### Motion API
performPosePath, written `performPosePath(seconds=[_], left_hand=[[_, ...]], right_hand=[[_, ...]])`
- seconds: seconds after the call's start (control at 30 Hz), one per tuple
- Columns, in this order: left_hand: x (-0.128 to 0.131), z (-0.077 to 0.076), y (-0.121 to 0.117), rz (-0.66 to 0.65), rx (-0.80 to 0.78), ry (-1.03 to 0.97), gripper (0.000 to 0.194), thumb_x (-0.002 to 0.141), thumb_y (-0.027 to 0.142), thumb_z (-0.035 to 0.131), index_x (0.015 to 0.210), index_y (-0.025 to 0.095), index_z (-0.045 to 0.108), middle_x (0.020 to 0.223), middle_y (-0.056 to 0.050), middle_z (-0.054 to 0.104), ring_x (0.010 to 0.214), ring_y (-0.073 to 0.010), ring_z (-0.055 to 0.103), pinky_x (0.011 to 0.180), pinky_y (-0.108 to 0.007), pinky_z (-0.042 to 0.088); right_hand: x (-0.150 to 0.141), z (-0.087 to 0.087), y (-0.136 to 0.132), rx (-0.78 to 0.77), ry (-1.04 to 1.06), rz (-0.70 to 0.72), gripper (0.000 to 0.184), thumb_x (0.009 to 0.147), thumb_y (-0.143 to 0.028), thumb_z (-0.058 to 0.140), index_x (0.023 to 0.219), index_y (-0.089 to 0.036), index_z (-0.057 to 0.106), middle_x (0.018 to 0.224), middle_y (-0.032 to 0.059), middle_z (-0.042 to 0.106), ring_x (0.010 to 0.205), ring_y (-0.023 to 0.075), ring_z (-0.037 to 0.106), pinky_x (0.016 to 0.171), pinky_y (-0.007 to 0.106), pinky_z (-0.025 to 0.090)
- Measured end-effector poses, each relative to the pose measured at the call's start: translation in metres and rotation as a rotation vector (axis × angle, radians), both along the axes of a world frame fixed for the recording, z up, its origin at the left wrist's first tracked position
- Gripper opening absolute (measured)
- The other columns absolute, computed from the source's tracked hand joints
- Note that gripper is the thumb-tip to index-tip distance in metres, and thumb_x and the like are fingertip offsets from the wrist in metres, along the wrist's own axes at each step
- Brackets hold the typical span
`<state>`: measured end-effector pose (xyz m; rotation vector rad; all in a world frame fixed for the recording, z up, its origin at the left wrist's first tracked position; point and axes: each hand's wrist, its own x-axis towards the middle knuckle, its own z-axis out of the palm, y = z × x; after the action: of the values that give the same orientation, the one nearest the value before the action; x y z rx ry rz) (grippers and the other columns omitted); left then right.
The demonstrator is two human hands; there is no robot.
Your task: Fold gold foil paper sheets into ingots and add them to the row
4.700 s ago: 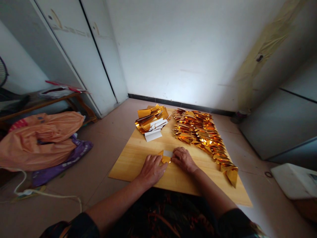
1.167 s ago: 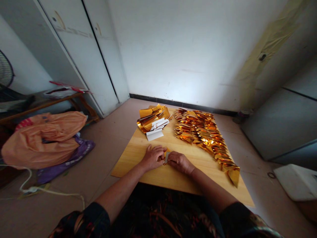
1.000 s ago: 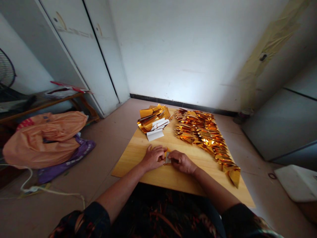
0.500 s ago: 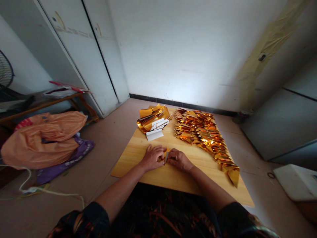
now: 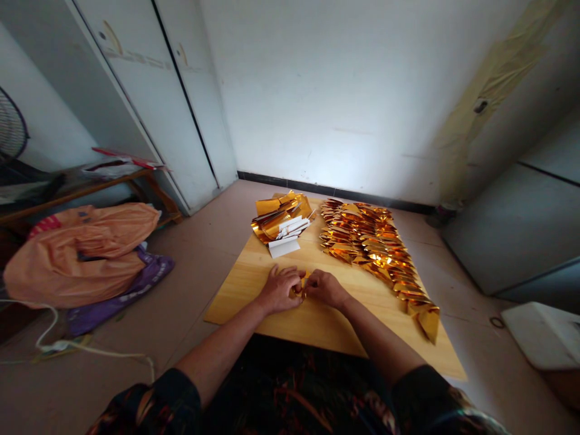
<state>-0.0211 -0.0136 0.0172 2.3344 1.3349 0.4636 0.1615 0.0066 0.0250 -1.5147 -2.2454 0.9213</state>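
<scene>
Both my hands meet at the middle of a wooden board laid on the floor. My left hand and my right hand are closed on a small gold foil paper, which is mostly hidden between the fingers. A loose stack of gold foil sheets with white backs lies at the board's far left. A long overlapping row of folded gold pieces runs down the board's right side.
An orange plastic bag over a purple bag lies on the floor to the left, with a white cord in front. White cabinet doors stand behind. A white box sits at the right.
The white back of the paper showed between my hands earlier; now my hands have drawn together over it and only a gold sliver shows.
</scene>
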Motion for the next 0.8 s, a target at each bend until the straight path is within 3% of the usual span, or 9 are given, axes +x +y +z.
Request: performPosePath(seconds=[0.3, 0.5, 0.8], left_hand=[[0.000, 0.002, 0.000, -0.007, -0.023, 0.002, 0.012, 0.068, 0.030, 0.064, 0.077, 0.023, 0.059, 0.133, -0.001, 0.054, 0.130, -0.0278, 0.039, 0.110, -0.057, 0.012], [-0.001, 0.002, 0.000, -0.009, -0.027, 0.005, 0.013, 0.068, 0.030, 0.064, 0.078, 0.024, 0.059, 0.133, -0.001, 0.054, 0.129, -0.0275, 0.040, 0.110, -0.056, 0.012], [0.001, -0.001, 0.002, 0.005, -0.034, -0.022, 0.011, 0.075, 0.034, 0.063, 0.077, 0.023, 0.059, 0.131, 0.000, 0.056, 0.129, -0.0277, 0.041, 0.108, -0.058, 0.013]], right_hand=[[-0.005, -0.005, -0.002, 0.120, -0.088, -0.025, 0.007, 0.070, -0.015, 0.063, 0.066, -0.019, 0.067, 0.077, 0.0008, 0.063, 0.068, 0.0114, 0.056, 0.062, 0.020, 0.040], [-0.005, -0.012, -0.001, 0.138, -0.076, -0.040, 0.004, 0.068, -0.015, 0.066, 0.065, -0.019, 0.066, 0.075, -0.0002, 0.060, 0.065, 0.0104, 0.053, 0.059, 0.019, 0.038], [-0.006, -0.006, -0.002, 0.106, -0.130, -0.025, 0.006, 0.070, -0.015, 0.063, 0.067, -0.018, 0.068, 0.078, 0.0010, 0.062, 0.066, 0.0108, 0.055, 0.060, 0.020, 0.038]])
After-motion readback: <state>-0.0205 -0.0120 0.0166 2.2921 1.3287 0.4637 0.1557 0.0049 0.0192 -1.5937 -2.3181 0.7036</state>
